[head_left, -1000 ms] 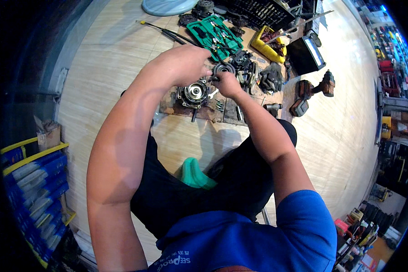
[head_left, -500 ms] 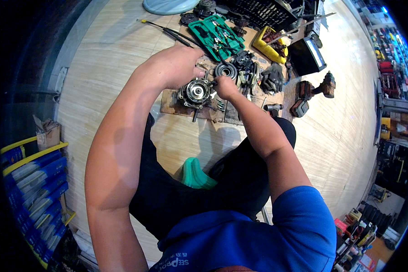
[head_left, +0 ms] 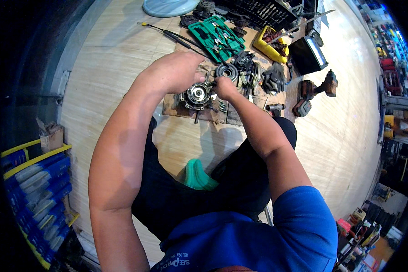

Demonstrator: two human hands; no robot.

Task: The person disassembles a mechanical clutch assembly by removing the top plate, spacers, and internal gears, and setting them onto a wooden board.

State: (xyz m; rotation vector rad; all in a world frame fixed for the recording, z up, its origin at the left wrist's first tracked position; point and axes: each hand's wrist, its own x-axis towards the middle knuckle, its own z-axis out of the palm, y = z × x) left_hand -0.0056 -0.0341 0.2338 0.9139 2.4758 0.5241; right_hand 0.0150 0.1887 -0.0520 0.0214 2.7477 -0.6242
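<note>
A round metal housing (head_left: 198,94) with a shiny ring and a central hub lies on a stained cardboard sheet (head_left: 174,103) on the floor. My left hand (head_left: 177,73) arches over its far left edge with fingers bent; what they grip is hidden. At the housing's right edge, my right hand (head_left: 224,88) is closed, and whatever is in its fingers is too small to make out. Just beyond the right hand sits a dark ringed pulley (head_left: 226,71). Several small metal pieces (head_left: 222,107) lie to the right of the housing.
A green case of pliers (head_left: 216,38) lies open beyond the hands. A yellow tray (head_left: 271,45), black box (head_left: 308,54), dark gloves (head_left: 274,78) and cordless impact wrench (head_left: 316,90) are on the right. A green stool edge (head_left: 196,174) shows between my legs. Blue packages (head_left: 41,195) hang at left.
The whole view has shifted slightly. Both hands remain at the housing with nearly the same grip, and the parts around them lie as before.
</note>
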